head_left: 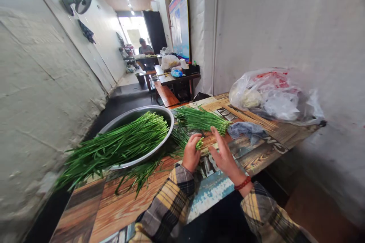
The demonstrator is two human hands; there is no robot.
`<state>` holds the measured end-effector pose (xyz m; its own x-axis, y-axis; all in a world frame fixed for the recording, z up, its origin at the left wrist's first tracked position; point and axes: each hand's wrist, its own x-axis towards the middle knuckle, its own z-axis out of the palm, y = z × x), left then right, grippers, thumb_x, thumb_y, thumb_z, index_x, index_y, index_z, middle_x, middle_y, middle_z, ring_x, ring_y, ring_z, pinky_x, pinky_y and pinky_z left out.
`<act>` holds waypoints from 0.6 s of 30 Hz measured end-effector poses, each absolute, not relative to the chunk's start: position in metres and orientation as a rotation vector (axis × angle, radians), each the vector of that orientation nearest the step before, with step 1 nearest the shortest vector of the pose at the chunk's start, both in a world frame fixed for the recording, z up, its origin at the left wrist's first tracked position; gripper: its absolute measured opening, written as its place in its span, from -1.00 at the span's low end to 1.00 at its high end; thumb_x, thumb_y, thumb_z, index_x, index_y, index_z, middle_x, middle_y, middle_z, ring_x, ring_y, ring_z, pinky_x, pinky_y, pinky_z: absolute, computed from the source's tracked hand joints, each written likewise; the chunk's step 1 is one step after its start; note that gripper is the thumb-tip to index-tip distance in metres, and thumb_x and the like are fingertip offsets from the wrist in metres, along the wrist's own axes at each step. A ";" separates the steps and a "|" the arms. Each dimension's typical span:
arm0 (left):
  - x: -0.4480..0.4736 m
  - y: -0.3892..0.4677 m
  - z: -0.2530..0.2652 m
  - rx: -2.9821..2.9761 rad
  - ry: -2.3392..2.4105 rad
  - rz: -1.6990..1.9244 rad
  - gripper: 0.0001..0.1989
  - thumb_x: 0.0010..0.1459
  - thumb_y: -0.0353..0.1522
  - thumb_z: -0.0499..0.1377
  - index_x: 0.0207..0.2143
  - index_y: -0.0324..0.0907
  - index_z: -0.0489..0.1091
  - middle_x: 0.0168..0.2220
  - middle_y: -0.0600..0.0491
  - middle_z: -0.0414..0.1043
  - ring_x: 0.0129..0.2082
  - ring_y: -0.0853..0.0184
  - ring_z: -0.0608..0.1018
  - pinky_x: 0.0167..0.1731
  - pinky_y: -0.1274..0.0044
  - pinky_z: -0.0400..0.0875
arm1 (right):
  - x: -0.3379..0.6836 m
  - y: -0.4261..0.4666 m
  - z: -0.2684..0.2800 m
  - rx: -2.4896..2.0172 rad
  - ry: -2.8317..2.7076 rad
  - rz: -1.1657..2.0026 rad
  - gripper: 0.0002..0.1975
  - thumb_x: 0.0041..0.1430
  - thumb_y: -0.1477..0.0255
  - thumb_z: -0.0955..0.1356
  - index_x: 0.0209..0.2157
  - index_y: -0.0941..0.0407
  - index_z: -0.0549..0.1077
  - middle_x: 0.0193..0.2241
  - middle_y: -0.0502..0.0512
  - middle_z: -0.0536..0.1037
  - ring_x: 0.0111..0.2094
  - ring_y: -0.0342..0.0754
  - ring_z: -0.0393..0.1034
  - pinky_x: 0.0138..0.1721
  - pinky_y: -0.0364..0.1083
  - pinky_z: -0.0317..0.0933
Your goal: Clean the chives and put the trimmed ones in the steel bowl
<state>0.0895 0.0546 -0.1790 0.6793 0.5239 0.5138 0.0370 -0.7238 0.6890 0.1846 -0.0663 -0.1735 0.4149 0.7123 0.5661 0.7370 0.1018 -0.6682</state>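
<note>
My left hand (191, 154) is closed around a small bunch of garlic chives (199, 144). The cut stem ends stick out on its right side, and the green leaves trail off to the left behind the fist. Just right of those ends, my right hand (224, 155) is raised with its fingers stretched out, holding nothing. Beyond both hands lies a loose pile of chives (202, 118) on the table. To the left, a large metal basin (172, 125) holds a thick heap of chives (137, 136), with leaves hanging over its near rim.
Stray leaves (139, 176) lie on the wood-patterned table (114, 205). A grey-blue cloth (247, 131), several wooden chopsticks (251, 115) and a clear plastic bag (273, 95) are at the right, near the wall. Farther back, a person (146, 48) sits behind another table.
</note>
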 end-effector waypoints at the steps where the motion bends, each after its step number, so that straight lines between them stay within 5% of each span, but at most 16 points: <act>1: 0.090 0.054 -0.173 2.179 0.431 1.021 -0.73 0.12 -0.52 -0.03 -0.21 -0.17 0.41 0.05 -0.10 0.37 0.08 0.26 0.40 0.07 0.38 0.29 | 0.186 -0.066 -0.177 -1.622 -1.311 -0.041 -0.29 0.25 0.31 0.23 0.34 0.03 -0.18 0.30 0.19 0.08 0.29 0.07 0.00 0.25 0.16 0.03; 8: 0.099 0.033 -0.095 2.325 0.495 1.091 -0.75 0.23 -0.42 0.02 -0.19 -0.09 0.48 0.28 0.02 0.14 0.34 0.15 0.03 0.27 0.09 -0.21 | 0.171 -0.030 -0.148 -1.442 -1.371 -0.079 -0.35 0.11 0.54 0.23 0.26 0.11 0.09 0.14 0.25 0.34 0.21 0.09 0.15 0.20 0.15 0.10; 15: 0.096 0.017 -0.058 2.361 0.507 1.120 -0.74 0.26 -0.40 0.02 -0.17 -0.06 0.49 0.25 0.07 0.19 0.33 0.15 0.05 0.27 0.11 -0.16 | 0.170 -0.014 -0.111 -1.213 -1.205 0.061 -0.70 0.19 0.34 0.25 -0.05 0.04 0.41 -0.10 0.15 0.50 -0.01 0.08 0.34 0.10 0.10 0.17; 18: 0.090 0.012 -0.063 2.390 0.482 1.126 -0.71 0.24 -0.34 0.06 0.00 -0.05 0.40 0.28 0.03 0.13 0.33 0.14 0.04 0.28 0.14 -0.13 | 0.173 -0.022 -0.112 -1.158 -1.092 0.167 -0.81 0.18 0.30 0.27 -0.24 0.05 0.44 -0.25 0.12 0.53 -0.19 0.02 0.39 -0.05 0.04 0.27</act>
<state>0.0899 0.0125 -0.0633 0.6051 0.4877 0.6293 0.1187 -0.8368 0.5345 0.1729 -0.0217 -0.1121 0.5096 0.6128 0.6039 0.4036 0.4496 -0.7968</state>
